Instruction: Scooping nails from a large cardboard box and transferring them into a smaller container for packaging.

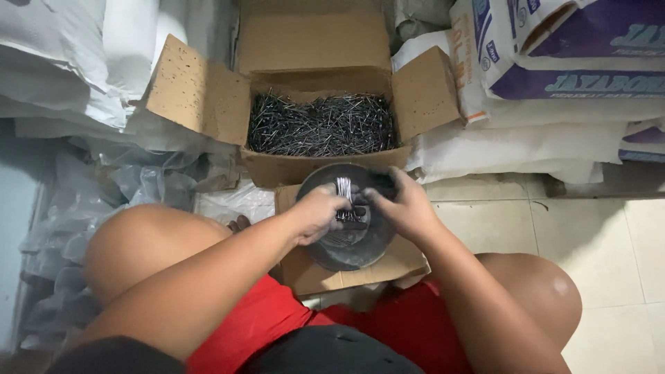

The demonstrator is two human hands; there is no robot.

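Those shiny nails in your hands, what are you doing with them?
A person squats on the tiled floor. The left hand grips a small bundle of thin grey metal nails over a round dark metal pan, and the right hand steadies the bundle. Behind the pan stands an open brown cardboard box full of loose nails.

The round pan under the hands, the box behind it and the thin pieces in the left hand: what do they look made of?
Round pan: probably metal, dull dark grey with a faint sheen.
Box: brown corrugated cardboard, matte, with creased flaps.
Bundle of nails in the left hand: likely steel, thin shiny grey shafts like the dark heap in the box.
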